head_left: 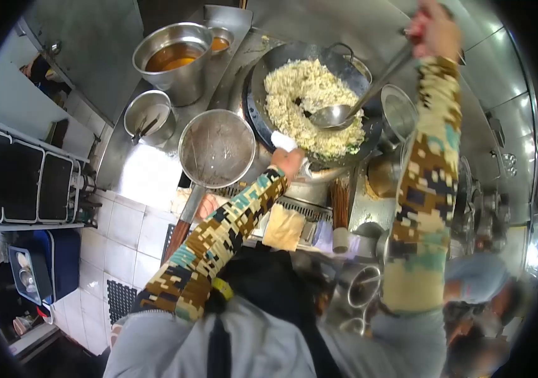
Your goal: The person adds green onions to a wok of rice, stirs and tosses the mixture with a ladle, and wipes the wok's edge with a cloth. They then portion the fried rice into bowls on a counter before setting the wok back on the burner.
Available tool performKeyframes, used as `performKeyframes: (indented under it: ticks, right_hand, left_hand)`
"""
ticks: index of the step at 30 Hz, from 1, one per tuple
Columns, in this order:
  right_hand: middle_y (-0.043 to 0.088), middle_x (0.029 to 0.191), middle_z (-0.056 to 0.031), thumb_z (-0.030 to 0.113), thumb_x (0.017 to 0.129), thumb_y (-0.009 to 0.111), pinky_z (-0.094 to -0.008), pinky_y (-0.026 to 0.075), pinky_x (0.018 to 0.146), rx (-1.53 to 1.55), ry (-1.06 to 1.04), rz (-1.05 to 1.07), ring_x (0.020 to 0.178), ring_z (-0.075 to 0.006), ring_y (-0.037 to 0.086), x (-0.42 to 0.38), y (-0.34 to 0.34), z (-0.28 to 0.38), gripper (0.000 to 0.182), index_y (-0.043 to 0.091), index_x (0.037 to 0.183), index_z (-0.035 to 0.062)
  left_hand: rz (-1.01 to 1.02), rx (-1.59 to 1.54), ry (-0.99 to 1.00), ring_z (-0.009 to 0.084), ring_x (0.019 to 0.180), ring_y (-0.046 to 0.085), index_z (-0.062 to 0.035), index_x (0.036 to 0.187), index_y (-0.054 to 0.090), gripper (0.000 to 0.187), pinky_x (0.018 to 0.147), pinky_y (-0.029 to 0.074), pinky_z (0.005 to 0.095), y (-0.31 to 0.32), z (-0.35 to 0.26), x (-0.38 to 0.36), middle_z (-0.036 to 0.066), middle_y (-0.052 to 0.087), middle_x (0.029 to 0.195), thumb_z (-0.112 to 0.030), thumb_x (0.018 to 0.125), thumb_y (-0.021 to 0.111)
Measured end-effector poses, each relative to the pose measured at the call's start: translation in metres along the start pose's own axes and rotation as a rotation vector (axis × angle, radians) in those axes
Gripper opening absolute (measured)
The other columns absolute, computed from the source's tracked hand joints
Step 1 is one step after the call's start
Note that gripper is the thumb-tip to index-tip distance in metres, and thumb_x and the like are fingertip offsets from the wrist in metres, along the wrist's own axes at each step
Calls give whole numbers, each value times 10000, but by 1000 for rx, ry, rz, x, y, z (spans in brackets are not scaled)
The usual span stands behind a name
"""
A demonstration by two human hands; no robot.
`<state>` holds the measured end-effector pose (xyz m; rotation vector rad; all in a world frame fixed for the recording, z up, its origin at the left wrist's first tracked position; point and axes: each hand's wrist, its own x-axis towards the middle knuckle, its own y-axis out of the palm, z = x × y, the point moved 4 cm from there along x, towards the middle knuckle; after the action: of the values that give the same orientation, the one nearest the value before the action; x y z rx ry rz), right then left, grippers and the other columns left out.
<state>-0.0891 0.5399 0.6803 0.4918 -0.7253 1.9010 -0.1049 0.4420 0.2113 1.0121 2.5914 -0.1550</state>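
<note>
A dark wok sits on the stove, filled with a loose yellowish mass that looks like egg fried rice, with bits of green near its lower edge. My left hand is closed at the wok's near rim, gripping a folded white cloth there. High on the right, my right hand wraps round the upper end of a long-handled metal ladle. The ladle's bowl rests in the rice, right of the middle. Camouflage sleeves cover both forearms.
Left of the wok are a big strainer, a metal pot of amber liquid and a smaller pot. A bamboo brush and a tan cloth lie at the near edge. Another person is at lower right.
</note>
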Motion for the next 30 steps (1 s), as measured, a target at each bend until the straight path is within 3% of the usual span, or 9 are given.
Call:
performKeyframes:
  ticks: [2, 4, 12, 15, 17, 21, 23, 25, 30]
  right_hand:
    - [494, 568, -25, 162, 864, 552, -256, 387, 410, 293, -2, -36, 449, -125, 473, 12, -9, -23, 140, 603, 902, 38]
    - [470, 554, -3, 174, 872, 553, -244, 379, 389, 392, 41, -42, 437, -100, 464, -13, 6, -67, 121, 585, 860, 59]
    - [561, 596, -89, 158, 858, 540, -290, 395, 396, 294, 192, -290, 463, -165, 525, 37, -103, -83, 191, 631, 899, -5]
    - [607, 611, -126, 170, 850, 542, -312, 384, 360, 262, 366, -415, 442, -188, 555, 9, -72, -150, 205, 625, 881, -15]
    - [620, 619, -150, 202, 842, 562, -335, 388, 352, 139, 405, -114, 426, -210, 553, 3, -53, -119, 225, 616, 813, -15]
    - [483, 512, -9, 208, 879, 563, -250, 380, 350, 505, 108, -341, 394, -79, 465, -30, -90, 35, 173, 570, 747, 97]
    - [473, 496, 2, 222, 879, 568, -243, 373, 346, 553, 22, -312, 384, -72, 458, -55, -107, 55, 178, 568, 747, 103]
    - [533, 516, -70, 229, 849, 584, -294, 351, 329, 38, -36, -226, 370, -147, 485, -28, -106, -20, 208, 594, 765, 39]
    - [473, 504, 25, 281, 892, 563, -232, 401, 376, 113, 78, -246, 398, -90, 482, -9, -91, -36, 179, 579, 800, 129]
  left_hand:
    - [-95, 160, 143, 198, 739, 579, 29, 832, 645, 461, 648, 504, 393, 27, 89, 75, 133, 626, 779, -430, 806, 684]
    - [3, 37, 4, 249, 775, 593, 30, 917, 621, 439, 668, 507, 399, -1, -6, -7, 153, 623, 836, -380, 778, 693]
    - [549, 79, 406, 318, 899, 622, -75, 1089, 608, 523, 753, 519, 397, -11, -11, 6, 155, 631, 976, -305, 662, 804]
    - [468, 292, 219, 253, 917, 599, -71, 1140, 553, 391, 783, 543, 382, 1, -44, -26, 92, 603, 1013, -220, 800, 675]
    - [352, 384, 137, 225, 952, 580, -76, 1216, 485, 386, 804, 549, 368, 5, -24, -50, 73, 576, 1073, -232, 878, 583]
    - [298, -612, -510, 258, 932, 578, -36, 1196, 446, 347, 799, 562, 339, -3, -84, -152, 138, 501, 1124, -258, 935, 499]
    - [430, -3, 107, 261, 896, 587, -34, 1189, 451, 353, 776, 568, 338, -7, -67, -117, 143, 529, 1081, -245, 918, 532]
    - [182, -520, -522, 285, 878, 610, -36, 1178, 463, 340, 740, 570, 367, -2, -122, -152, 142, 586, 977, -214, 905, 560]
    - [167, -479, -446, 229, 803, 608, -12, 1026, 549, 243, 692, 526, 356, -4, 38, -156, 128, 614, 906, -145, 832, 611]
